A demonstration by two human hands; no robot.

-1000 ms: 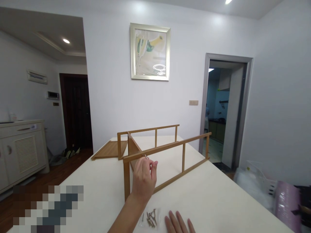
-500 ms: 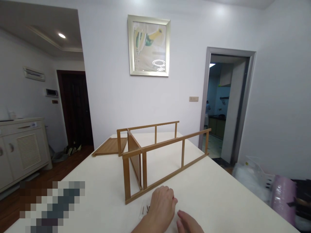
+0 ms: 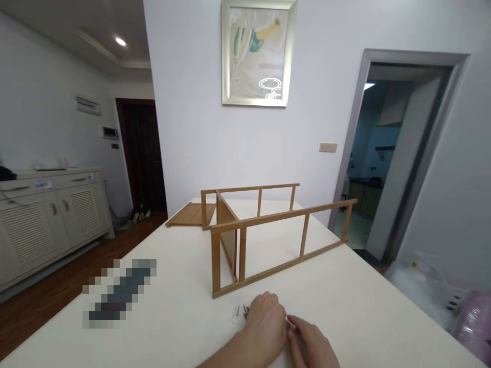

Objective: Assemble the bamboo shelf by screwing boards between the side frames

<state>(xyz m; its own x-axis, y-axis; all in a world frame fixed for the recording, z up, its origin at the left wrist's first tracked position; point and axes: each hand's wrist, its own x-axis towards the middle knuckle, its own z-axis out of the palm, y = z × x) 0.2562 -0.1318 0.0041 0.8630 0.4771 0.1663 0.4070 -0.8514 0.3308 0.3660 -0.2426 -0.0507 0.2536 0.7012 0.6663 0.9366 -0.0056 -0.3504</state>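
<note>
A half-built bamboo rack [image 3: 268, 221] lies on its side in the middle of the white table [image 3: 368, 306]. Just in front of it is a small clear bag of screws [image 3: 240, 310]. My left hand [image 3: 265, 323] rests curled over the right part of that bag, fingers closed. My right hand [image 3: 312, 341] lies beside it at the bottom edge. Its fingers are pressed together and their tips meet my left hand. What they pinch is hidden.
A loose bamboo panel [image 3: 190, 214] lies flat at the table's far left corner. A blurred dark patch [image 3: 118, 294] sits on the table's left. A white sideboard [image 3: 49, 214] lines the left wall. Plastic bags [image 3: 425, 291] lie right of the table, beneath an open doorway [image 3: 383, 168].
My left hand left the rack's top rail and came down onto the screw bag. My right hand slid up against it. The view moved closer to the rack.
</note>
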